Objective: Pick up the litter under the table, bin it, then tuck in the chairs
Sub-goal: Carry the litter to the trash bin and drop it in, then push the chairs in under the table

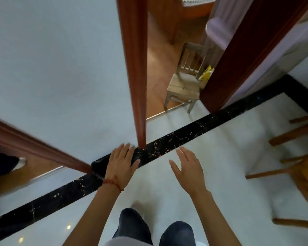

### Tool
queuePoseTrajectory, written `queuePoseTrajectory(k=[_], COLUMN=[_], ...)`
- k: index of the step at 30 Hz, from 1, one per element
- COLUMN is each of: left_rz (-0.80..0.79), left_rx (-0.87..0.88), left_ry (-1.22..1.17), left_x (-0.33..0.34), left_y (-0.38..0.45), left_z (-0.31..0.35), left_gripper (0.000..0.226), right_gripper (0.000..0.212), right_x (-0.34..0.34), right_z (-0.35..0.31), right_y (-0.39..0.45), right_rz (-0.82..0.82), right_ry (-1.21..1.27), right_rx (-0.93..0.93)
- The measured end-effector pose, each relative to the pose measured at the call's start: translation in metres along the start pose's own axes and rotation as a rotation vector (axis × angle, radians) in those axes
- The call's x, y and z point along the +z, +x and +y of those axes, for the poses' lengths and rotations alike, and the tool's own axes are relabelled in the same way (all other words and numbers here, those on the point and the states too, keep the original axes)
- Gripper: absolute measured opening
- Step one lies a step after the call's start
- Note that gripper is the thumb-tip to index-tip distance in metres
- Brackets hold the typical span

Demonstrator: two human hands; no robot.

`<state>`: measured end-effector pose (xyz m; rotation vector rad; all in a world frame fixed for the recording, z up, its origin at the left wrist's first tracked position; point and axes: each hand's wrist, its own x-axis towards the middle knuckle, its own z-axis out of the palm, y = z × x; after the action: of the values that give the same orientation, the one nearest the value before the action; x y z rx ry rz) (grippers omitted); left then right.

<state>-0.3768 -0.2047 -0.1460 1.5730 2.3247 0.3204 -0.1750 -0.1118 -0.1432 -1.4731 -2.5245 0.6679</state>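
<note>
head | left hand [122, 162] empty, fingers spread, over black floor strip [176, 141] | right hand [188, 169] empty, fingers spread, just nearside of strip | chair legs [292, 135] right of strip | litter, bin: cannot tell

A single wide-angle head camera looks steeply down from standing height at the white tiled floor [212, 166]. It faces the doorway's wooden frame post [133, 68], with the person's own arms and knees close below it.
</note>
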Motion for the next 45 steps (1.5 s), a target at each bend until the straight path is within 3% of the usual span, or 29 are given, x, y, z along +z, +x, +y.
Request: queuePoseTrajectory(k=[3, 7, 17, 20, 25, 27, 30, 32, 34, 45], left_rz=[-0.031, -0.055, -0.161, -0.185, -0.204, -0.215, -0.239, -0.256, -0.284, -0.277], left_rx=[0.07, 0.191, 0.512, 0.613, 0.79, 0.864, 0.969, 1.009, 1.048, 1.215], left_ry=[0.039, 0.029, 0.117, 0.123, 0.145, 0.162, 0.184, 0.183, 0.174, 0.154], left_x=[0.009, 0.019, 0.063, 0.079, 0.107, 0.116, 0.124, 0.132, 0.139, 0.159], left_y=[0.001, -0.005, -0.033, -0.044, -0.067, -0.075, -0.083, -0.082, -0.078, -0.014], left_z=[0.037, 0.096, 0.249, 0.29, 0.352, 0.373, 0.402, 0.42, 0.439, 0.529], left_gripper=[0.061, 0.095, 0.095, 0.089, 0.059, 0.058, 0.077, 0.065, 0.053, 0.05], right_gripper=[0.052, 0.052, 0.051, 0.05, 0.05, 0.05, 0.05, 0.05, 0.05, 0.051], right_x=[-0.018, -0.044, -0.094, -0.106, -0.122, -0.126, -0.132, -0.135, -0.139, -0.176], right_z=[0.027, 0.069, 0.18, 0.207, 0.24, 0.25, 0.26, 0.266, 0.273, 0.331], right_y=[-0.024, -0.063, -0.183, -0.222, -0.286, -0.309, -0.336, -0.347, -0.354, -0.312], right_rz=[0.022, 0.083, 0.269, 0.33, 0.412, 0.433, 0.466, 0.487, 0.503, 0.54], right_ry=[0.014, 0.012, 0.046, 0.044, 0.031, 0.026, 0.041, 0.044, 0.034, 0.004], right_rx=[0.078, 0.16, 0.469, 0.551, 0.709, 0.773, 0.873, 0.931, 0.974, 1.077])
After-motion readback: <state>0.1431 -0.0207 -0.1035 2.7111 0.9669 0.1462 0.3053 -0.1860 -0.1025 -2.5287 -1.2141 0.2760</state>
